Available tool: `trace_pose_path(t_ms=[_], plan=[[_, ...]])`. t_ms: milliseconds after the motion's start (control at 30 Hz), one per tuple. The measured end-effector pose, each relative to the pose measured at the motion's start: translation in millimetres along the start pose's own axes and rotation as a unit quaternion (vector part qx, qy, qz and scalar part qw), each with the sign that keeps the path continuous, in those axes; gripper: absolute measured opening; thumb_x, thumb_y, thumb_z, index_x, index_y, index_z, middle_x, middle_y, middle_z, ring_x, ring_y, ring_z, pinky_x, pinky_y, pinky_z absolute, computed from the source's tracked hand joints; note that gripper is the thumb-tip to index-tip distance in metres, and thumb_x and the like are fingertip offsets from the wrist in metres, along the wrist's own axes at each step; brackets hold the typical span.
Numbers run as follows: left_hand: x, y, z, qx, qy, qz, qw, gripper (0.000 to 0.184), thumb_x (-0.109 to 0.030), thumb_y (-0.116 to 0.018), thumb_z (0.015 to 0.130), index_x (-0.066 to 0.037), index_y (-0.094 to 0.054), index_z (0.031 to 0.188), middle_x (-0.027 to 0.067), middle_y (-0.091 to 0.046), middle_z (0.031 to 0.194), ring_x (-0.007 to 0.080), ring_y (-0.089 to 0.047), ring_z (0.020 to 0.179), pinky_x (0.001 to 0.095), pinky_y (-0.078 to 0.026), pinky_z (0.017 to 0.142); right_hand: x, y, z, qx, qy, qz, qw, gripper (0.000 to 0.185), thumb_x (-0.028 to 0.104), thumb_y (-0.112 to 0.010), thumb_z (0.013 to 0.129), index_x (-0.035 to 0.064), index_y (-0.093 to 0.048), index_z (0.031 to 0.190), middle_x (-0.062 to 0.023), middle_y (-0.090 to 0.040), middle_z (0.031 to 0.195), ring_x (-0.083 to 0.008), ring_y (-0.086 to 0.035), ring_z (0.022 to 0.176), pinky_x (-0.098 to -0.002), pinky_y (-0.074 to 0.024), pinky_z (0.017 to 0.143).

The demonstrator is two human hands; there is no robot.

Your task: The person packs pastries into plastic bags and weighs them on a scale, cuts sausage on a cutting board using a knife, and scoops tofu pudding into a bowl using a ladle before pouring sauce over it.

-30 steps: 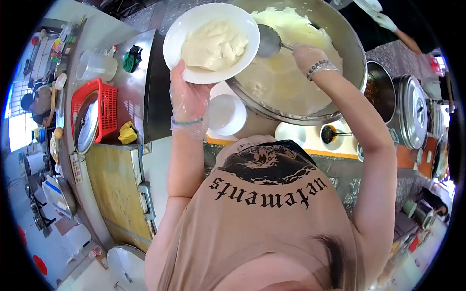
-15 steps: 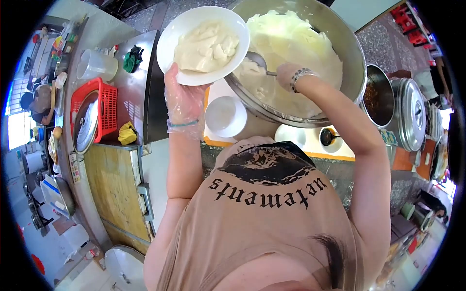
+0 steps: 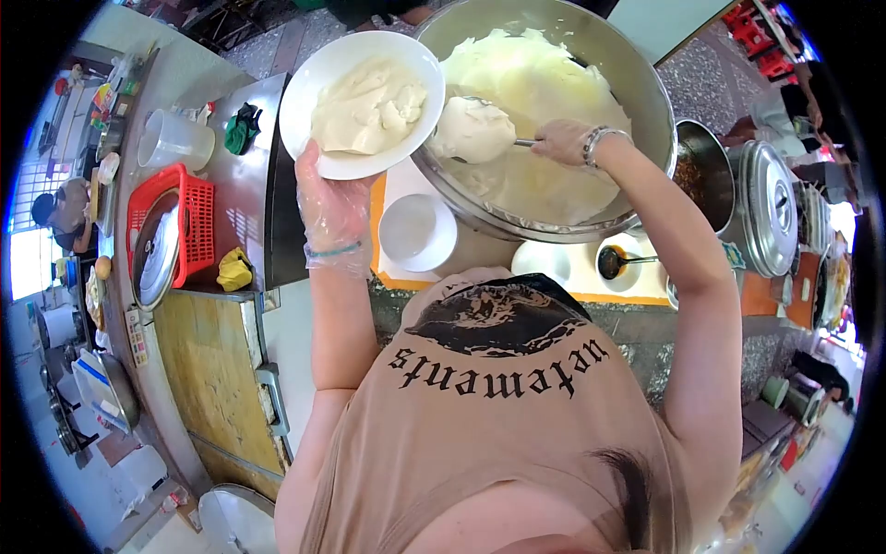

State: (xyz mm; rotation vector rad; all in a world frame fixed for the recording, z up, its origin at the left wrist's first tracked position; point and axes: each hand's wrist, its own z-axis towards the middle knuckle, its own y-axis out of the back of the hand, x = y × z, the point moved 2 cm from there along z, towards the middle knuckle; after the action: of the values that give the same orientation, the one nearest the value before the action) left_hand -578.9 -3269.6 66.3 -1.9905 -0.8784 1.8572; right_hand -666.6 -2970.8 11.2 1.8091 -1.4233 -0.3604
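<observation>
My left hand (image 3: 334, 208), in a clear plastic glove, holds a white bowl (image 3: 293, 111) by its near rim. Soft, pale curd (image 3: 369, 106) lies inside the bowl. My right hand (image 3: 565, 143), also gloved, is closed on the handle of a metal ladle (image 3: 524, 142). A smooth pale lump (image 3: 475, 131) heaps over the ladle's head, hiding most of it. The ladle is over the left part of a large metal pot (image 3: 651, 102), which holds more of the pale curd, just right of the bowl.
An empty-looking white bowl (image 3: 417, 233) stands below the pot. Nearby are a small bowl of dark sauce with a spoon (image 3: 613, 262), a pot of brown food (image 3: 692, 180) and a lidded pot (image 3: 780, 210). A red basket (image 3: 198, 222) stands left, and a person (image 3: 69, 214) is far left.
The ladle has gone from bare to carrying a pale lump, and it has risen from the curd. The held bowl has shifted slightly left and down in view.
</observation>
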Motion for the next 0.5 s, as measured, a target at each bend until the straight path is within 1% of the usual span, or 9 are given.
trace_pose_path(t_ms=[67, 133, 267, 333, 367, 433, 467, 500], plan=[[-2.2, 0.7, -2.7, 0.001, 0.001, -0.003, 1.0, 0.059, -0.037, -0.036, 0.094, 0.0, -0.033, 0.14, 0.0196, -0.047, 0.136, 0.0335, -0.054, 0.119, 0.0463, -0.055, 0.088, -3.4, 8.2, -9.5, 0.007, -0.016, 0.004, 1.0, 0.038, 0.034, -0.047, 0.094, 0.0019, -0.063, 0.107, -0.0181, -0.064, 0.097, -0.0303, -0.061, 0.094, -0.0412, -0.0451, 0.086], [-4.2, -0.3, -6.0, 0.007, 0.0, 0.002, 1.0, 0.058, -0.036, -0.035, 0.095, 0.0, -0.032, 0.14, 0.0204, -0.046, 0.137, 0.0343, -0.053, 0.121, 0.0472, -0.055, 0.089, -7.7, 19.1, -23.7, 0.024, -0.05, 0.015, 0.998, 0.038, 0.034, -0.046, 0.094, 0.0019, -0.062, 0.107, -0.0157, -0.064, 0.095, -0.0277, -0.061, 0.089, -0.0401, -0.0455, 0.084], [-4.4, 5.2, -6.3, -0.005, -0.011, 0.016, 1.0, 0.057, -0.036, -0.035, 0.096, 0.001, -0.033, 0.14, 0.0203, -0.047, 0.135, 0.0342, -0.054, 0.119, 0.0464, -0.055, 0.088, -2.8, 41.0, -53.3, 0.008, -0.03, -0.027, 0.999, 0.037, 0.034, -0.046, 0.094, 0.0018, -0.062, 0.107, -0.0151, -0.063, 0.094, -0.0261, -0.061, 0.087, -0.0394, -0.046, 0.081], [-3.1, 11.4, -3.5, -0.001, 0.004, 0.016, 1.0, 0.057, -0.037, -0.034, 0.096, 0.001, -0.034, 0.139, 0.0199, -0.05, 0.133, 0.0339, -0.056, 0.116, 0.0459, -0.056, 0.087, -1.6, 49.9, -65.1, 0.011, -0.076, -0.006, 0.997, 0.037, 0.033, -0.046, 0.094, 0.0016, -0.061, 0.106, -0.0145, -0.062, 0.096, -0.0256, -0.061, 0.088, -0.0398, -0.0462, 0.08], [-4.2, 13.4, -3.9, -0.005, -0.001, 0.016, 1.0, 0.057, -0.037, -0.034, 0.096, 0.001, -0.034, 0.139, 0.0199, -0.05, 0.133, 0.0339, -0.056, 0.116, 0.0459, -0.056, 0.087, -2.0, 54.6, -68.3, 0.01, -0.071, -0.01, 0.997, 0.037, 0.033, -0.046, 0.094, 0.0016, -0.061, 0.106, -0.0145, -0.062, 0.096, -0.0256, -0.061, 0.088, -0.0398, -0.0462, 0.08], [-1.8, 13.5, -5.4, -0.021, 0.018, 0.012, 1.0, 0.057, -0.037, -0.034, 0.096, 0.001, -0.035, 0.138, 0.0193, -0.052, 0.131, 0.0329, -0.058, 0.114, 0.045, -0.057, 0.085, -9.7, 65.6, -77.2, 0.004, -0.08, -0.024, 0.996, 0.036, 0.033, -0.047, 0.095, 0.0017, -0.063, 0.103, -0.0092, -0.064, 0.086, -0.0222, -0.061, 0.083, -0.0375, -0.0468, 0.077], [0.1, 15.0, -5.6, -0.02, 0.02, 0.018, 0.999, 0.056, -0.038, -0.034, 0.097, 0.001, -0.036, 0.138, 0.0192, -0.051, 0.131, 0.0324, -0.058, 0.115, 0.0453, -0.056, 0.086, -11.8, 72.7, -85.7, 0.004, -0.078, -0.027, 0.997, 0.036, 0.033, -0.047, 0.095, 0.0017, -0.063, 0.103, -0.0092, -0.064, 0.086, -0.0222, -0.061, 0.083, -0.0375, -0.0468, 0.077], [0.9, 15.4, -7.2, -0.021, 0.018, 0.016, 0.999, 0.056, -0.038, -0.034, 0.097, 0.001, -0.036, 0.138, 0.0192, -0.051, 0.131, 0.0324, -0.058, 0.115, 0.0453, -0.056, 0.086, -12.8, 82.0, -96.7, -0.021, -0.066, -0.027, 0.997, 0.034, 0.032, -0.049, 0.094, 0.0019, -0.063, 0.099, -0.0072, -0.061, 0.08, -0.0195, -0.059, 0.076, -0.036, -0.0464, 0.071]])
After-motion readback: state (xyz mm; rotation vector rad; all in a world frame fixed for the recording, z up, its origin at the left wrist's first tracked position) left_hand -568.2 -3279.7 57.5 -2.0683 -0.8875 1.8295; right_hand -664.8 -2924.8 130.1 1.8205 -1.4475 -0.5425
